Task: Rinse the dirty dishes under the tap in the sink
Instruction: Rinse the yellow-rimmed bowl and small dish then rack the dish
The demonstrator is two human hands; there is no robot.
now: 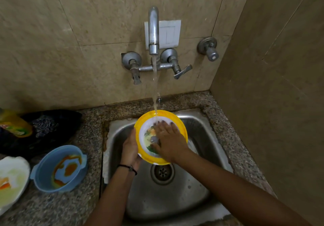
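Observation:
A yellow-rimmed plate (182,131) with a white centre and a coloured picture is tilted over the steel sink (201,138). Water runs from the wall tap (153,31) onto the plate's upper part. My left hand (130,146) grips the plate's left edge from behind. My right hand (168,139) lies flat on the plate's face, fingers spread under the stream. The drain (162,172) shows just below the plate.
On the granite counter (87,155) to the left stand a blue bowl (59,168) with orange stains and a white dirty plate (12,178). Behind them lie a dark cloth (50,127) and a yellow bottle (14,124). A tiled wall closes in on the right.

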